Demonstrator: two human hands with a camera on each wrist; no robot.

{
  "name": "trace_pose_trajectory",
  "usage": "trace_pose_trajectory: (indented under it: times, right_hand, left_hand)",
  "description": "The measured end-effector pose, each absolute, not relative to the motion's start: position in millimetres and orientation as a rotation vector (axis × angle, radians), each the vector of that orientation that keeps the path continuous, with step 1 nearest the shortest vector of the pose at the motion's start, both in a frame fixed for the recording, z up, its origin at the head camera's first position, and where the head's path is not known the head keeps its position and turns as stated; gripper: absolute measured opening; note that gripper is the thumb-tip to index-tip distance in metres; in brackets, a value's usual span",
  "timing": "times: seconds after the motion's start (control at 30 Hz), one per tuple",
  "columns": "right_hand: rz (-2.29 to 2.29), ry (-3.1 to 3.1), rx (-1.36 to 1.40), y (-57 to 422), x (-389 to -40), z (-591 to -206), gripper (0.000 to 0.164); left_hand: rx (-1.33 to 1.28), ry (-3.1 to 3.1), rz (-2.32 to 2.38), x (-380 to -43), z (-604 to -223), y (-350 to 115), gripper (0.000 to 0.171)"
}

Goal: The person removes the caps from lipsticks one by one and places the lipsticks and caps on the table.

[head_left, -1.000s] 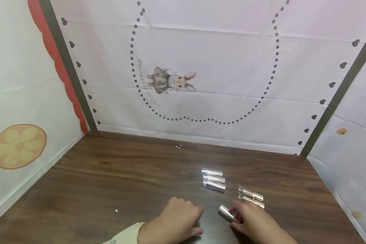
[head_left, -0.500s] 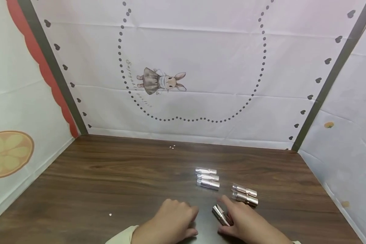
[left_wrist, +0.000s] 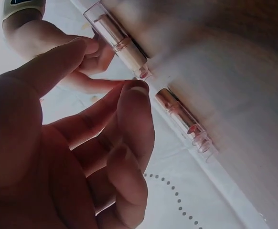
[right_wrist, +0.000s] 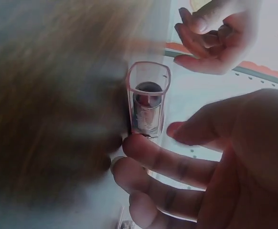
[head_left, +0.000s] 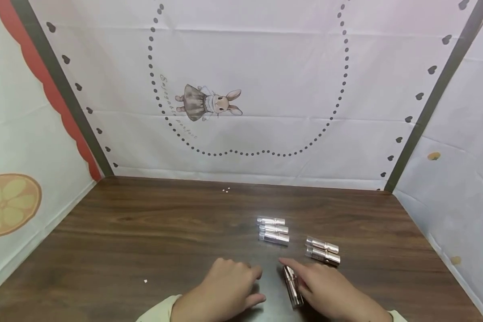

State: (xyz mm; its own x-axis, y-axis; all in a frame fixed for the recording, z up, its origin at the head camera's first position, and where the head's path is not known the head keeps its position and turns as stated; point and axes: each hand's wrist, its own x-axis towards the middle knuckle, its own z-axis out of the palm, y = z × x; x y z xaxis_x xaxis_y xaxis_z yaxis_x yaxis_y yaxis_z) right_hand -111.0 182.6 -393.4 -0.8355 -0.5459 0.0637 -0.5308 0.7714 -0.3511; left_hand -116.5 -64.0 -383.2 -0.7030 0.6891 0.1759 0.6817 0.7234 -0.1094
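A lipstick with a shiny metallic tube and a clear cap lies on the dark wooden table. Right beside it is my right hand, its index finger extended over the far end; in the right wrist view the fingertips lie close against the lipstick while the thumb stands apart. My left hand hovers low over the table to the left, fingers loosely bent around nothing. Beyond the hands, three similar lipsticks lie side by side, with a pair of lipsticks to their right.
White bits lie near the table's back edge, and another white scrap is left of my left hand. A printed cloth with a rabbit figure stands behind the table. More cloth panels border both sides.
The lipstick by my right hand has turned from slanting to nearly pointing away from me. My right fingers have loosened from it. The left hand stays nearly still; the head view has shifted.
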Motion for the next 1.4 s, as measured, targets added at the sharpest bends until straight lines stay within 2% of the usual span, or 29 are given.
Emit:
trace_pose_trajectory:
  times: [0.17,0.5,1.07,1.4]
  right_hand:
    - [-0.489,3.010,-0.963,185,-113,-394,0.044]
    - [-0.457,3.042,-0.925,186,-114,-393,0.026]
    - [-0.459,2.927,-0.907,181,-109,-395,0.017]
    - [-0.405,3.061,-1.009,172,-102,-390,0.014]
  left_hand:
    - [-1.093,-2.717,0.047,-116,-379,-63,0.040]
    - [-1.079,-2.725,0.065,-116,-375,-61,0.040]
    - [-1.088,-2.744,0.072,-111,-377,-64,0.043]
    - [-1.063,-2.728,-0.006,-107,-371,-61,0.055]
